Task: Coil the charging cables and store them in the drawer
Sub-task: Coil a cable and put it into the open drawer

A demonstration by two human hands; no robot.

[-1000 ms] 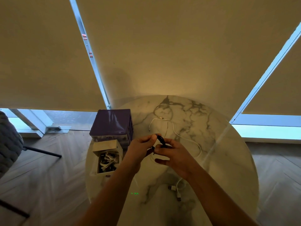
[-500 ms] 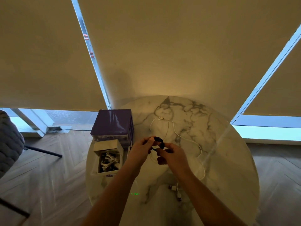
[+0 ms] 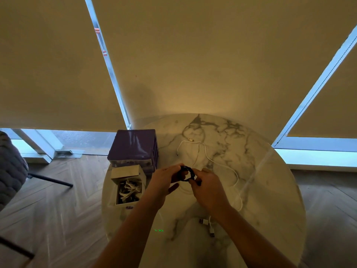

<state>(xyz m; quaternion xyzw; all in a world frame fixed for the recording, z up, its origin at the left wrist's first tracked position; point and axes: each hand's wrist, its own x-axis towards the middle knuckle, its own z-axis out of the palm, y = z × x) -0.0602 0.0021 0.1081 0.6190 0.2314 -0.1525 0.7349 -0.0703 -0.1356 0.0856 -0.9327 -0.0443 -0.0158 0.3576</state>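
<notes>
A black cable (image 3: pixel 187 173), wound into a small ring, is held above the round marble table (image 3: pixel 270 190). My left hand (image 3: pixel 166 179) pinches the ring's left side and my right hand (image 3: pixel 207 185) grips its right side. To the left stands a purple drawer unit (image 3: pixel 133 147), and its white drawer (image 3: pixel 128 183) is pulled out with several coiled white cables inside. A loose white cable (image 3: pixel 222 164) trails across the table behind and to the right of my hands, and its plugs (image 3: pixel 207 225) lie near my right forearm.
The table sits against beige roller blinds (image 3: pixel 193 64). Wooden herringbone floor (image 3: pixel 58 209) surrounds it. A grey padded chair (image 3: pixel 11 171) with dark legs stands at the far left.
The black cable went from a short straight end between my fingers to a closed small ring. My hands stayed together and drifted slightly away from me.
</notes>
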